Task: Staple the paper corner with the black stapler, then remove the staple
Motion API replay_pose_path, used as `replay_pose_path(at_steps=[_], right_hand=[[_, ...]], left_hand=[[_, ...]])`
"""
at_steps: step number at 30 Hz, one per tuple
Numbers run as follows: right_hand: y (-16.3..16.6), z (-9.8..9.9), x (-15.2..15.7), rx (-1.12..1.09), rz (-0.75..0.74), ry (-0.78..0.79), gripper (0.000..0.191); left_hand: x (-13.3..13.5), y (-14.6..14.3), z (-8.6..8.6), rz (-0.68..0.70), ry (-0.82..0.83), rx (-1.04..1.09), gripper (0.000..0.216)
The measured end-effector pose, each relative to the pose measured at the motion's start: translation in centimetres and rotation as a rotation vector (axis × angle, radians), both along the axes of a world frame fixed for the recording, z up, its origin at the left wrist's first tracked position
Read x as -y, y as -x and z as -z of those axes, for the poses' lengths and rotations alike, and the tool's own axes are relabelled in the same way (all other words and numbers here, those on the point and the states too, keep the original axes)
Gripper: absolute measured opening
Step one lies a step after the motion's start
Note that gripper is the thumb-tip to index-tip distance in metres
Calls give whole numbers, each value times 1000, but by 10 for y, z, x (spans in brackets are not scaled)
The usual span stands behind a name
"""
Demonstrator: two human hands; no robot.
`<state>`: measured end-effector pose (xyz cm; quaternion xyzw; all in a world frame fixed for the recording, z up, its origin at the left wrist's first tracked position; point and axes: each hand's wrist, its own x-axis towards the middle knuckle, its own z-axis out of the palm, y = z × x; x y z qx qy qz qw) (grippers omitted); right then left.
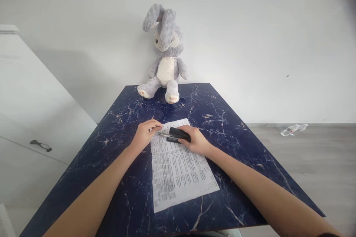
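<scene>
A black stapler (180,133) is in my right hand (196,140), whose fingers wrap round its rear end. The stapler's front points left, its black top raised apart from the metal part below. Just left of that front, my left hand (145,132) is closed in a pinch. Whatever lies between its fingertips is too small to make out. Beneath both hands a printed sheet of paper (183,174) lies flat and slightly turned, covered in dense columns of text. Its top left corner is near my left fingers.
The dark blue marble-patterned table (133,192) stands against a white wall. A grey plush rabbit (167,68) sits at its far edge. A small pale object (208,116) lies right of the paper. Left is a white cabinet (33,92); clear plastic (293,130) lies on the floor.
</scene>
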<state>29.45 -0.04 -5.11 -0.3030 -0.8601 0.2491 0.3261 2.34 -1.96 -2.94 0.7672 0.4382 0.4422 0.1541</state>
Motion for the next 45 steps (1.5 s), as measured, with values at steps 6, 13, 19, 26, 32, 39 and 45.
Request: replay_pose_path(at_steps=[6,13,19,26,32,39,45], right_hand=[[0,-4,0,7,-11,5,33],[0,-5,0,11,-23,3,38],[0,-5,0,0,-26,-8,37],[0,-7,2,17,-13,15,34],[0,-7,2,2,-22,2,36],[0,-6,1,7,-17,19,37],[0,-5,1,-2,-29,17,36]], left_hand=[[-1,-1,3,59,-26,3,23],[-3,4,5,10,-18,-15,28],[-7,5,7,-136,-26,-13,29],[-4,8,3,-153,40,-44,30],[-1,3,0,-20,14,-142,27],[1,0,1,83,-1,-66,23],[-2,1,7,164,-17,-76,22]])
